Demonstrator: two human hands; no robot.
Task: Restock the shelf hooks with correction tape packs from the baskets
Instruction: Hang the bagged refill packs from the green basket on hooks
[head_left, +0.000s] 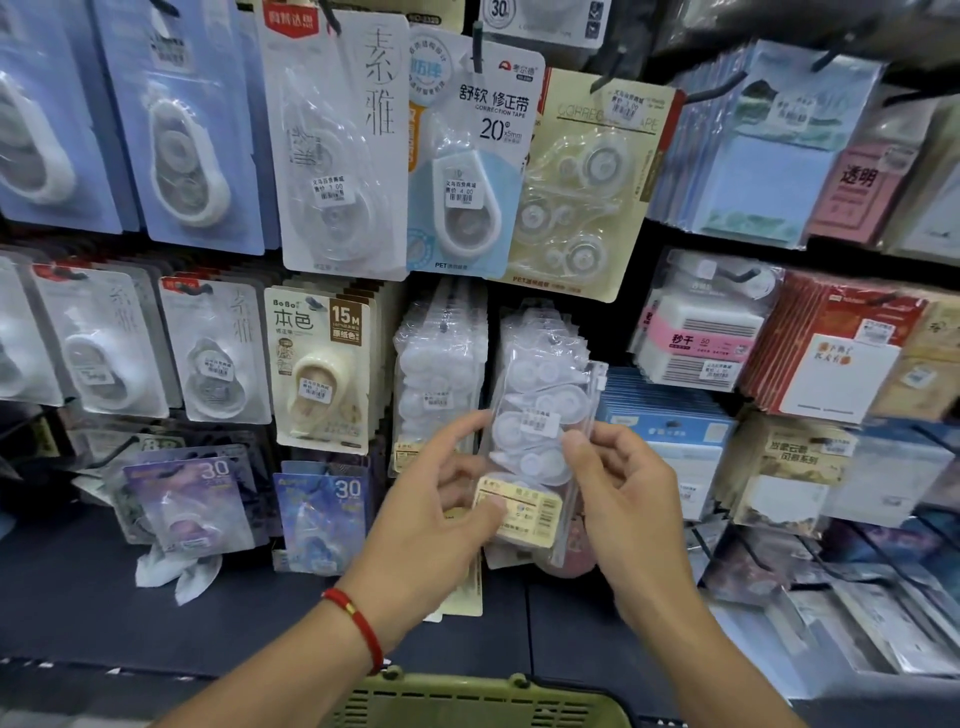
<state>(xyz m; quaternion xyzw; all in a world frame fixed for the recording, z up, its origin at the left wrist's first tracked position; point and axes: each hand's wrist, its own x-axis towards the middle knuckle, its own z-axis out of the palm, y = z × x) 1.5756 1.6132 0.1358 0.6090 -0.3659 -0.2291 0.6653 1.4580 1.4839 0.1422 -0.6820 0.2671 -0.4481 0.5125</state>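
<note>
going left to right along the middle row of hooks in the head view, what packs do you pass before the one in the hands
grey-white card tape packs → beige "15M" card pack → clear bagged refill packs → clear multi-refill bag with cream label, pinched by left hand and right hand

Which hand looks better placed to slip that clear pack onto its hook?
Probably the right hand. It grips the clear correction tape pack higher up its edge, nearer the hole end, just below the matching hanging packs. The left hand pinches the bottom label, farther from the hook.

Left hand (441, 499), right hand (618, 483), both pinching.
</note>
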